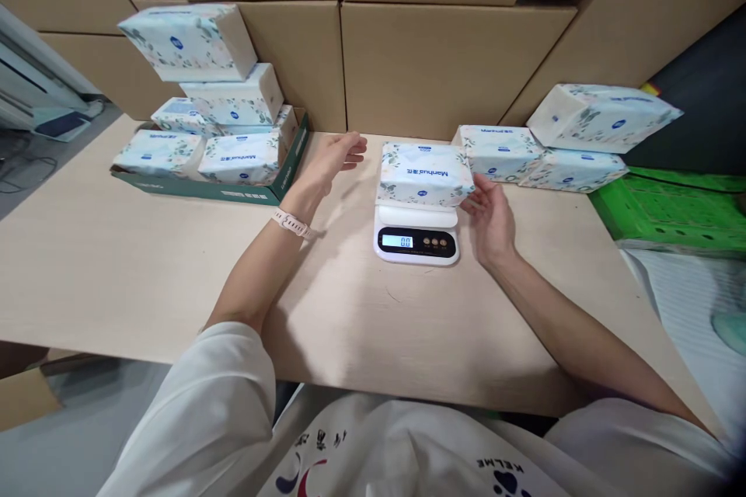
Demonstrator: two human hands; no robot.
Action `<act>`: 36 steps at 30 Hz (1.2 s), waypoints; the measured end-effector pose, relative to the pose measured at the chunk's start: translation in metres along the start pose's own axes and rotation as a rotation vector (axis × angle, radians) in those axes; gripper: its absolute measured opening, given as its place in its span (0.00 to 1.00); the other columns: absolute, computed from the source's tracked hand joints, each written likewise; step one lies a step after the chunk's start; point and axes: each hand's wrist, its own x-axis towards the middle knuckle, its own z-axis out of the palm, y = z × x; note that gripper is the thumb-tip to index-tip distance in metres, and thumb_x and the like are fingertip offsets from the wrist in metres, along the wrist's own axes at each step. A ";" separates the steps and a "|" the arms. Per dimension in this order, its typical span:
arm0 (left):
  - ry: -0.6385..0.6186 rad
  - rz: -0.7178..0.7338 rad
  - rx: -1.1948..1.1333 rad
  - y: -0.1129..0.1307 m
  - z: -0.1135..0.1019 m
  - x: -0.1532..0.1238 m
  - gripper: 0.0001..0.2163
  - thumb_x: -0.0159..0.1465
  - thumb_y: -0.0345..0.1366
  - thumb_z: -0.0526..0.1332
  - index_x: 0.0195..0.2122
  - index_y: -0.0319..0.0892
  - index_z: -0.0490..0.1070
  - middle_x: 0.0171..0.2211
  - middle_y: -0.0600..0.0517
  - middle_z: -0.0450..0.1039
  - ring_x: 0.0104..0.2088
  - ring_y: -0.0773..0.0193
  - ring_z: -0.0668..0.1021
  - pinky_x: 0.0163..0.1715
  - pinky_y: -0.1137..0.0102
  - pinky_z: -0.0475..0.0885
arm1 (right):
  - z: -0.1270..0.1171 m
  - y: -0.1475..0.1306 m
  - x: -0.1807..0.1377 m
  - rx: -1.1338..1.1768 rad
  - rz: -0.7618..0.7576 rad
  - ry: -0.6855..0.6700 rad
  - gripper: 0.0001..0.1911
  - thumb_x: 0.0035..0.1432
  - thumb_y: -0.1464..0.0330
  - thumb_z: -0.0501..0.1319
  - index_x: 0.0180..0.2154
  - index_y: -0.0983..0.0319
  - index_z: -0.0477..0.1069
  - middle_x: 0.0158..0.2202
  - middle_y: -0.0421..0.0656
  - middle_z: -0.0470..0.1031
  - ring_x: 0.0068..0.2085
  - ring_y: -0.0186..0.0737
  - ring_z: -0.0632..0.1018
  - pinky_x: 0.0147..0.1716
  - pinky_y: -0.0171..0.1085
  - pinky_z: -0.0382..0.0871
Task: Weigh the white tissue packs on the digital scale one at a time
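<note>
A soft pack of tissues in pale blue floral wrapping lies on a white digital scale, whose lit display reads 0.0. My right hand is at the pack's right end, fingers apart, its fingertips touching or very close to the wrapping. To the left of the scale my left hand hovers open, holding nothing, clear of the pack. A pale pink band circles my left wrist.
On the left, a green shallow carton holds several tissue packs, with a pack topping the stack. Three packs, including one tilted on top, are at the right. Cardboard boxes line the back; a green crate stands beyond the table's right edge.
</note>
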 end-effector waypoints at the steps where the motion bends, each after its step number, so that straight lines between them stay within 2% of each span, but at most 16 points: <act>1: 0.042 -0.050 -0.066 -0.010 0.005 0.005 0.11 0.76 0.42 0.68 0.41 0.40 0.84 0.48 0.39 0.90 0.48 0.52 0.90 0.59 0.58 0.85 | 0.000 0.008 0.000 -0.004 -0.002 0.004 0.42 0.62 0.28 0.66 0.60 0.52 0.85 0.67 0.47 0.86 0.68 0.54 0.84 0.75 0.58 0.79; 4: 0.156 -0.183 -0.240 -0.036 0.023 0.009 0.08 0.72 0.38 0.67 0.37 0.41 0.81 0.42 0.41 0.88 0.43 0.56 0.88 0.55 0.63 0.85 | -0.002 0.021 0.000 -0.028 -0.020 -0.045 0.40 0.66 0.30 0.66 0.62 0.51 0.84 0.68 0.46 0.86 0.68 0.51 0.84 0.73 0.54 0.79; 8: 0.186 -0.175 -0.313 -0.052 0.036 0.005 0.06 0.68 0.31 0.64 0.35 0.40 0.81 0.39 0.42 0.87 0.42 0.59 0.87 0.52 0.68 0.84 | -0.005 0.022 -0.001 -0.033 -0.043 -0.052 0.39 0.71 0.29 0.62 0.61 0.50 0.85 0.66 0.46 0.87 0.67 0.49 0.85 0.70 0.52 0.81; 13: 0.200 -0.136 -0.317 -0.054 0.037 0.005 0.11 0.70 0.27 0.62 0.32 0.39 0.81 0.35 0.45 0.86 0.38 0.61 0.85 0.48 0.68 0.83 | -0.002 0.021 -0.001 -0.022 -0.050 -0.019 0.41 0.69 0.27 0.60 0.58 0.52 0.86 0.61 0.48 0.88 0.62 0.49 0.86 0.66 0.52 0.84; 21: 0.198 -0.074 -0.252 -0.059 0.040 0.005 0.15 0.72 0.21 0.60 0.30 0.39 0.81 0.34 0.47 0.85 0.36 0.64 0.84 0.44 0.72 0.80 | 0.002 0.018 -0.002 -0.005 -0.033 0.007 0.41 0.65 0.26 0.64 0.53 0.53 0.87 0.57 0.46 0.90 0.59 0.49 0.87 0.65 0.53 0.84; 30: 0.243 -0.026 -0.200 -0.066 0.049 0.003 0.17 0.73 0.20 0.60 0.28 0.41 0.78 0.31 0.52 0.81 0.34 0.66 0.80 0.41 0.73 0.75 | 0.002 0.017 -0.001 -0.030 -0.048 -0.024 0.42 0.68 0.26 0.61 0.52 0.54 0.87 0.54 0.46 0.90 0.56 0.48 0.88 0.63 0.50 0.85; 36: 0.249 0.008 -0.167 -0.065 0.051 -0.004 0.16 0.73 0.22 0.59 0.29 0.41 0.79 0.33 0.52 0.82 0.36 0.65 0.80 0.42 0.73 0.75 | 0.004 0.015 -0.002 -0.040 -0.046 -0.015 0.41 0.68 0.26 0.61 0.50 0.54 0.86 0.53 0.46 0.90 0.55 0.47 0.88 0.61 0.49 0.85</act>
